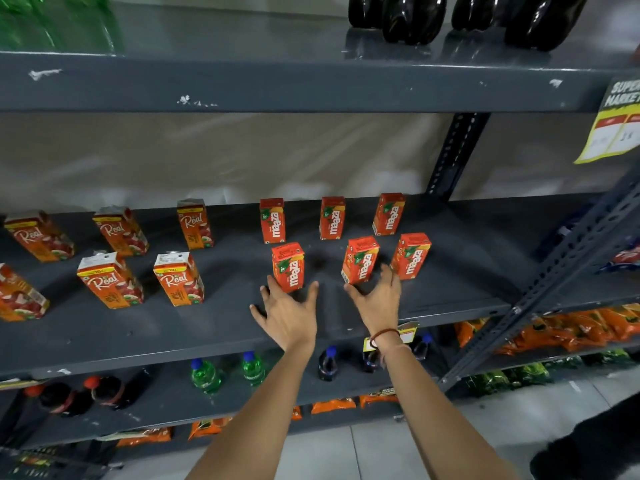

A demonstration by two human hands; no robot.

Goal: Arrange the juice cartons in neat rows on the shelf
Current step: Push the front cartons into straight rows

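Small red Maaza cartons stand upright in two rows on the dark grey shelf (450,271): a back row (331,218) of three and a front row of three. My left hand (287,315) is spread open just below the front left carton (288,266), fingertips near its base. In front of the front middle carton (360,259) my right hand (379,299) is open too, its fingers reaching up between that carton and the front right carton (411,255). Neither hand holds anything. Larger orange Real cartons (178,278) stand in two loose rows to the left.
A shelf above (242,81) carries dark bottles (412,15) and green bottles (52,19). A slotted steel upright (554,271) slants down at the right, with a yellow price sign (613,123) above it. Lower shelves hold soft drink bottles (207,375) and orange snack packs (571,329).
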